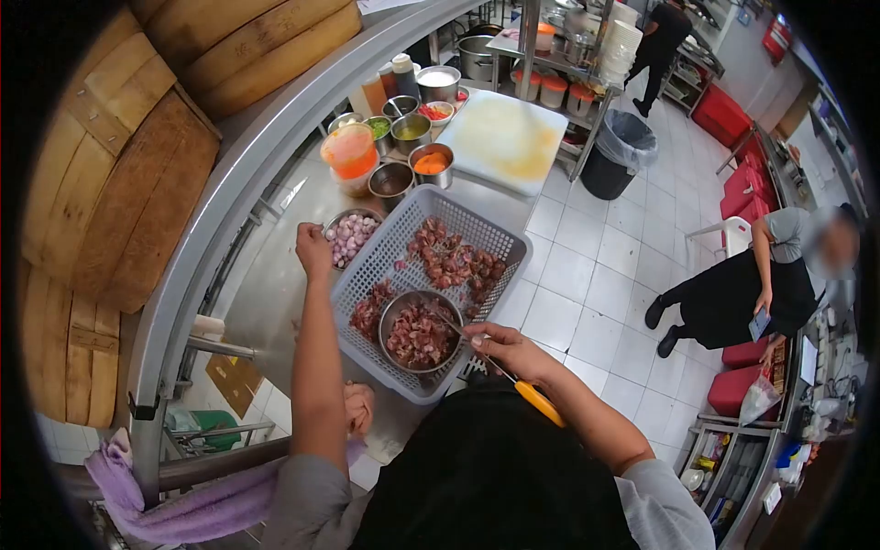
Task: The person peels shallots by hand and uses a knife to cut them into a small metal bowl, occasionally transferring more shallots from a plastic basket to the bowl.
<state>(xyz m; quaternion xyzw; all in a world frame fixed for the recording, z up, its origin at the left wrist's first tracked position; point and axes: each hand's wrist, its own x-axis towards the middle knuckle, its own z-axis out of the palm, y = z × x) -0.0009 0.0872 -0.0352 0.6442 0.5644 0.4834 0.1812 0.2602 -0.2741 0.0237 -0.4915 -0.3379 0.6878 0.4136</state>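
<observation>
I watch through one wide, round-edged head camera, facing forward and down over the nearby table (261, 298)

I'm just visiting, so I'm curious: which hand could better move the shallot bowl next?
Probably the left hand: it's at the shallot bowl, while the right hand holds a yellow-handled utensil at the meat bowl.

The left arm (316, 357) reaches nearly straight up the frame from the lower left of centre, and the left hand (313, 249) sits left of centre with its fingers curled inward. The right forearm (596, 412) slants up and leftward from the lower right; the right hand (509, 348) lies just below and right of centre, thumb and fingers closed in a grip.
</observation>
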